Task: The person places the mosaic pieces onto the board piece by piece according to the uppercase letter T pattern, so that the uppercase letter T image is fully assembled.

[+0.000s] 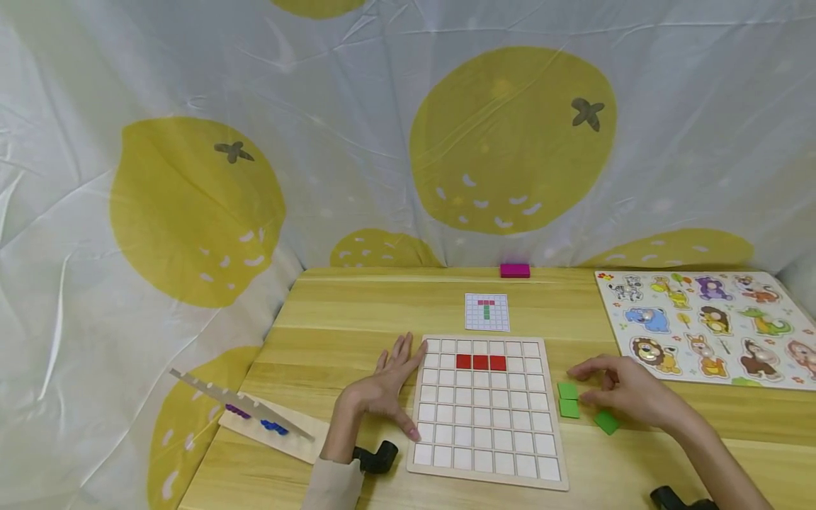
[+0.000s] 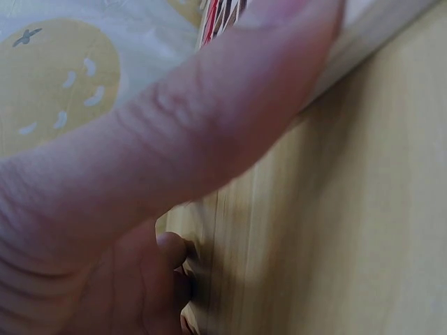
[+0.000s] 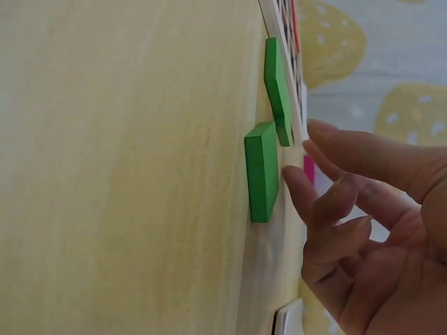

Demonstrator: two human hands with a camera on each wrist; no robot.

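A white gridded wooden board [image 1: 482, 439] lies on the table with a row of red tiles [image 1: 481, 362] near its top. My left hand [image 1: 382, 393] rests against the board's left edge, fingers spread; its thumb [image 2: 209, 105] fills much of the left wrist view. Beside the board's right edge lie two green tiles [image 1: 569, 409], one above the other, and a third green tile [image 1: 607, 423] sits askew nearby. Over them hovers my right hand [image 1: 627, 393], with nothing between its loosely bent fingers. The right wrist view shows a gap between that hand and the green tiles [image 3: 262, 174].
Above the board lies a pattern card [image 1: 487, 325] showing a red and green T. Further back is a magenta block [image 1: 514, 270]. An animal puzzle board [image 1: 733, 333] occupies the right side. To the left stands a wooden rack [image 1: 261, 439] with purple and blue pieces.
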